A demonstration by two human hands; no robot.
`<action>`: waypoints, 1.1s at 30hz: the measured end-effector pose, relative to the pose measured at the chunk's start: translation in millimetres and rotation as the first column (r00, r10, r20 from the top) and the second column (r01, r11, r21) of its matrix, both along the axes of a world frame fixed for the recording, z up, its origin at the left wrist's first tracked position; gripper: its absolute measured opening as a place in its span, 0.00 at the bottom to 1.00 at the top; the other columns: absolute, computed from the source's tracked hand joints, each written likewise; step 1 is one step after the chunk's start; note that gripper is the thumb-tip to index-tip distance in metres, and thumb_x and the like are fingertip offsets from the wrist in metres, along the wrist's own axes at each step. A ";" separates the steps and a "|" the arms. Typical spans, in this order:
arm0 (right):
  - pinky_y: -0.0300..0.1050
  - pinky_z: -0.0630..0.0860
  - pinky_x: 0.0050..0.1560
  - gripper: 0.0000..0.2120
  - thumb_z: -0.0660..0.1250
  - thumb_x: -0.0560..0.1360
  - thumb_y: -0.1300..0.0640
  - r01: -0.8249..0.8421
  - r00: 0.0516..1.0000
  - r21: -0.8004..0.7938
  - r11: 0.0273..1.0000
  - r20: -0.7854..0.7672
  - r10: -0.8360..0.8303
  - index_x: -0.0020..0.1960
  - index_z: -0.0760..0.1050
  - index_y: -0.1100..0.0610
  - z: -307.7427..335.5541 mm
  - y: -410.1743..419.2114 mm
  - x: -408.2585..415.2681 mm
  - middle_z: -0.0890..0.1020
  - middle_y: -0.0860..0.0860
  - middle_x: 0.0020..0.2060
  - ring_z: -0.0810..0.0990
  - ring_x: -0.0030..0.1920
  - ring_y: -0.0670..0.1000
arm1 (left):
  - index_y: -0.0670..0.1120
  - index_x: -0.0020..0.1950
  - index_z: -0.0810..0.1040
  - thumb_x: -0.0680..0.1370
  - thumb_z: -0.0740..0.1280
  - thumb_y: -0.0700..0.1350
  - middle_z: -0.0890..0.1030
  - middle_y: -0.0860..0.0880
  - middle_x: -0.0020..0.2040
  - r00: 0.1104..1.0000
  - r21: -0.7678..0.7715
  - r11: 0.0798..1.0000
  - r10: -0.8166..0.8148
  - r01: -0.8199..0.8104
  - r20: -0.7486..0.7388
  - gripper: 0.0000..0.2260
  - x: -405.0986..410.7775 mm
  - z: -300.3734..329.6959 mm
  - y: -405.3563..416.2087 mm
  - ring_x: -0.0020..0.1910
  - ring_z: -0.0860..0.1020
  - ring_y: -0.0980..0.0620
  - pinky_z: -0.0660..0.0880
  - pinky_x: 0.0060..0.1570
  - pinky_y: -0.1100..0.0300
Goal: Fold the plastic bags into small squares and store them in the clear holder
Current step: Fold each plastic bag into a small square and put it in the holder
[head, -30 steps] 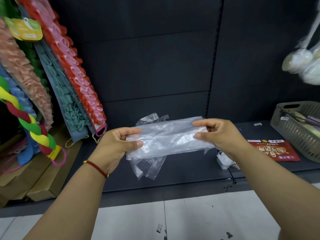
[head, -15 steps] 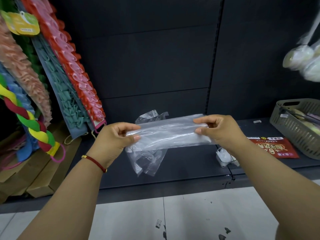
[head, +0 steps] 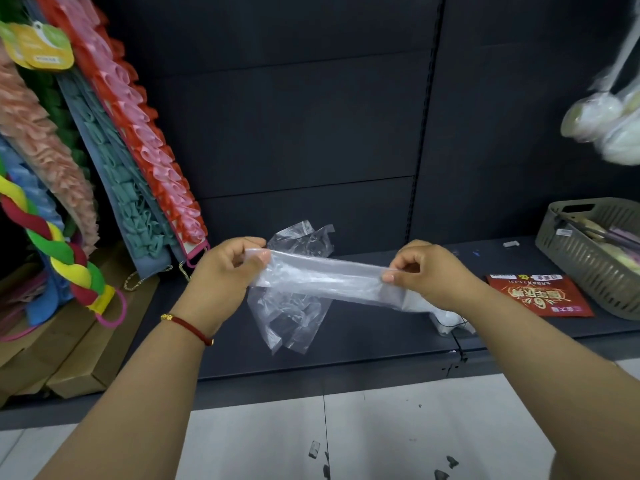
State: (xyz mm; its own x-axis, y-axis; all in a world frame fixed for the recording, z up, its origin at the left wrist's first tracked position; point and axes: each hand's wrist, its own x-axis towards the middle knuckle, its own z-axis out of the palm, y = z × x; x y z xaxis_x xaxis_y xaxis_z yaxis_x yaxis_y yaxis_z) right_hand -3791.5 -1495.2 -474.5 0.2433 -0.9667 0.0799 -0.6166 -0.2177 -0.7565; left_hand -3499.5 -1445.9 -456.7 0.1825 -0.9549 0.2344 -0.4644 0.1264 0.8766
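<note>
The left hand (head: pixel 225 271) and right hand (head: pixel 424 271) pinch the ends of the plastic bag (head: pixel 322 280) above the dark shelf (head: pixel 363 341); it has narrowed from a broad band into a strip; lengthwise folding looks nearly done.

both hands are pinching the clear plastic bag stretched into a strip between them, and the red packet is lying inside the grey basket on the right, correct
Not quite. The left hand and right hand do pinch the clear plastic bag into a strip, but the red packet is not inside the grey basket. The head view shows it lying flat on the dark shelf, beside the basket.
</note>
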 end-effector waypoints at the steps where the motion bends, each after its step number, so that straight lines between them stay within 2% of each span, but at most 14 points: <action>1: 0.33 0.69 0.39 0.08 0.74 0.73 0.53 -0.026 0.999 0.043 0.999 -0.026 0.027 0.38 0.79 0.55 -0.2 1.2 0.6 0.79 0.47 0.41 0.76 0.38 0.45 | 0.46 0.44 0.80 0.80 0.66 0.43 0.82 0.56 0.42 0.998 -0.006 1.000 0.007 -0.008 -0.064 0.06 -3.0 0.9 1.0 0.38 0.78 0.61 0.74 0.39 0.69; 3: 0.34 0.70 0.37 0.07 0.73 0.74 0.53 -0.079 0.994 0.148 0.986 -0.060 0.089 0.39 0.80 0.54 -0.7 5.0 1.1 0.81 0.47 0.35 0.75 0.34 0.45 | 0.45 0.43 0.78 0.80 0.67 0.43 0.82 0.54 0.34 0.995 -0.052 0.997 0.047 -0.052 -0.091 0.06 -8.0 1.2 1.3 0.34 0.79 0.58 0.76 0.36 0.64; 5: 0.40 0.71 0.39 0.06 0.74 0.73 0.53 -0.142 0.986 0.243 0.959 -0.052 0.159 0.40 0.79 0.54 -1.6 10.4 2.4 0.80 0.48 0.34 0.74 0.35 0.46 | 0.45 0.42 0.78 0.79 0.67 0.42 0.82 0.51 0.34 0.993 -0.094 0.993 0.065 -0.074 -0.097 0.06 -13.8 3.9 2.8 0.33 0.79 0.56 0.78 0.35 0.62; 9: 0.39 0.73 0.47 0.12 0.77 0.70 0.52 -0.320 0.943 0.352 0.879 0.211 0.259 0.49 0.78 0.55 -2.6 28.7 18.6 0.83 0.58 0.40 0.78 0.40 0.47 | 0.42 0.43 0.78 0.78 0.68 0.40 0.82 0.47 0.34 0.998 -0.083 0.995 -0.058 0.054 -0.040 0.05 -28.6 10.5 6.7 0.32 0.79 0.56 0.76 0.32 0.65; 13: 0.34 0.74 0.37 0.07 0.76 0.71 0.58 -0.342 0.926 0.283 0.896 0.263 0.271 0.39 0.78 0.56 -4.8 39.5 42.2 0.79 0.43 0.31 0.76 0.33 0.41 | 0.43 0.41 0.78 0.77 0.70 0.39 0.80 0.50 0.31 0.991 -0.082 0.988 -0.132 0.131 -0.016 0.05 -44.8 12.2 8.5 0.30 0.78 0.56 0.76 0.31 0.63; 15: 0.35 0.74 0.35 0.08 0.75 0.72 0.59 -0.312 0.924 0.266 0.912 0.308 0.226 0.36 0.79 0.55 -4.4 41.4 46.5 0.80 0.43 0.29 0.77 0.32 0.42 | 0.43 0.45 0.78 0.76 0.71 0.41 0.81 0.49 0.35 0.972 -0.089 0.993 -0.094 0.076 -0.213 0.03 -52.1 10.0 9.0 0.33 0.79 0.55 0.77 0.34 0.60; 17: 0.38 0.77 0.38 0.03 0.75 0.72 0.59 -0.295 0.900 0.281 0.913 0.404 0.166 0.42 0.82 0.58 -2.9 41.6 46.7 0.84 0.48 0.34 0.82 0.36 0.46 | 0.44 0.50 0.77 0.75 0.72 0.45 0.82 0.49 0.40 0.825 -0.005 0.984 -0.150 0.176 -0.545 0.08 -60.2 7.6 11.7 0.38 0.81 0.53 0.78 0.39 0.58; 19: 0.42 0.79 0.40 0.06 0.75 0.72 0.60 -0.275 0.887 0.284 0.919 0.445 0.128 0.46 0.82 0.62 -2.5 41.7 46.3 0.85 0.53 0.38 0.83 0.38 0.49 | 0.43 0.51 0.77 0.75 0.70 0.47 0.83 0.48 0.41 0.680 0.058 0.945 -0.189 0.323 -0.709 0.10 -71.6 4.3 16.2 0.40 0.82 0.51 0.80 0.42 0.57; 21: 0.40 0.79 0.40 0.08 0.74 0.72 0.60 -0.271 0.883 0.281 0.921 0.453 0.122 0.49 0.82 0.63 -1.5 42.0 46.0 0.85 0.53 0.38 0.83 0.38 0.49 | 0.39 0.51 0.79 0.77 0.68 0.45 0.85 0.43 0.43 0.769 0.128 0.945 -0.161 0.301 -0.618 0.09 -81.4 -1.3 18.5 0.43 0.84 0.46 0.82 0.45 0.55; 23: 0.38 0.78 0.37 0.07 0.74 0.72 0.61 -0.274 0.884 0.292 0.916 0.452 0.120 0.49 0.82 0.62 -2.5 41.9 45.6 0.85 0.52 0.37 0.83 0.37 0.48 | 0.35 0.49 0.81 0.79 0.67 0.43 0.84 0.37 0.43 0.875 0.150 0.979 -0.047 0.135 -0.482 0.10 -85.1 -8.4 13.3 0.45 0.84 0.38 0.82 0.48 0.48; 25: 0.39 0.79 0.37 0.05 0.75 0.71 0.62 -0.267 0.904 0.319 0.909 0.411 0.121 0.45 0.82 0.62 -4.7 42.1 45.9 0.85 0.49 0.36 0.83 0.37 0.46 | 0.32 0.45 0.79 0.78 0.69 0.46 0.82 0.32 0.41 0.908 0.124 0.992 0.053 -0.001 -0.416 0.15 -80.0 -13.3 6.3 0.42 0.83 0.35 0.81 0.46 0.39; 27: 0.44 0.82 0.43 0.07 0.77 0.70 0.60 -0.253 0.944 0.344 0.904 0.294 0.152 0.43 0.82 0.62 -10.6 41.0 46.0 0.86 0.51 0.38 0.83 0.39 0.47 | 0.29 0.44 0.75 0.76 0.71 0.50 0.78 0.29 0.37 0.923 0.079 0.993 0.106 -0.082 -0.370 0.22 -73.3 -12.3 1.5 0.34 0.79 0.40 0.78 0.42 0.35; 30: 0.42 0.80 0.44 0.06 0.79 0.68 0.57 -0.243 0.970 0.397 0.885 0.124 0.211 0.39 0.82 0.55 -19.8 41.0 45.0 0.85 0.46 0.36 0.82 0.39 0.46 | 0.28 0.42 0.72 0.76 0.71 0.50 0.75 0.38 0.33 0.926 0.025 0.986 0.162 -0.163 -0.341 0.23 -62.7 -9.9 -1.0 0.33 0.73 0.46 0.78 0.37 0.41; 33: 0.38 0.75 0.40 0.08 0.77 0.70 0.55 -0.225 0.974 0.431 0.874 0.093 0.206 0.35 0.80 0.53 -21.6 39.7 42.1 0.81 0.43 0.31 0.79 0.35 0.45 | 0.28 0.41 0.72 0.74 0.72 0.54 0.74 0.42 0.34 0.921 0.017 0.984 0.171 -0.176 -0.349 0.27 -52.2 -9.8 -3.2 0.34 0.73 0.47 0.78 0.36 0.45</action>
State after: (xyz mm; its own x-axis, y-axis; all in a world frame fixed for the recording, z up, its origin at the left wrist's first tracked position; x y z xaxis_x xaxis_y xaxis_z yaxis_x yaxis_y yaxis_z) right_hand -3749.3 -1455.5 -496.1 0.4555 -0.8297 -0.3226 -0.5574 0.0168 -0.8301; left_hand -3551.7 -1449.1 -466.5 0.4175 -0.8979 0.1398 -0.1463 0.0854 0.9855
